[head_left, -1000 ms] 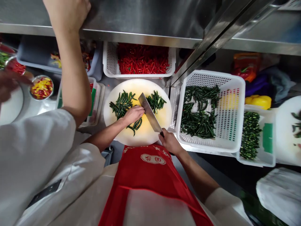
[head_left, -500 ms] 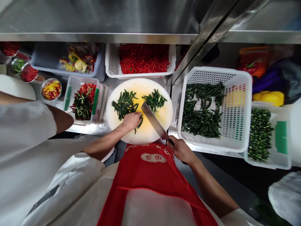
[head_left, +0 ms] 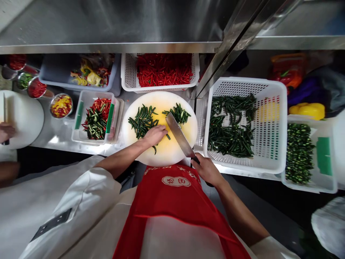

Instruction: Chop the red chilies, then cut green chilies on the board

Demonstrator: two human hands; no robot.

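Observation:
On a round white cutting board (head_left: 151,158) lie two heaps of green chili peppers, the left heap (head_left: 142,122) whole and the right heap (head_left: 181,113) beyond the blade. My left hand (head_left: 156,134) is closed over a few green chilies, with an end (head_left: 168,136) poking out near the blade. Another curved chili (head_left: 154,149) lies loose below that hand. My right hand (head_left: 207,169) grips the dark handle of a cleaver (head_left: 180,136). Its blade slants up and left across the board, its tip near the right heap. Whether the edge touches a chili I cannot tell.
Right of the board is a white basket (head_left: 269,158) of green chilies, then a tub of chopped green pieces (head_left: 299,153). Behind sits a basket of red chilies (head_left: 164,70). A tub of cut peppers (head_left: 95,120) stands left. A co-worker's hand (head_left: 5,132) holds a knife far left.
My left hand has moved right, closer to the blade, with chilies under its fingers. The cleaver has shifted slightly right. The co-worker's arm has drawn back to the left.

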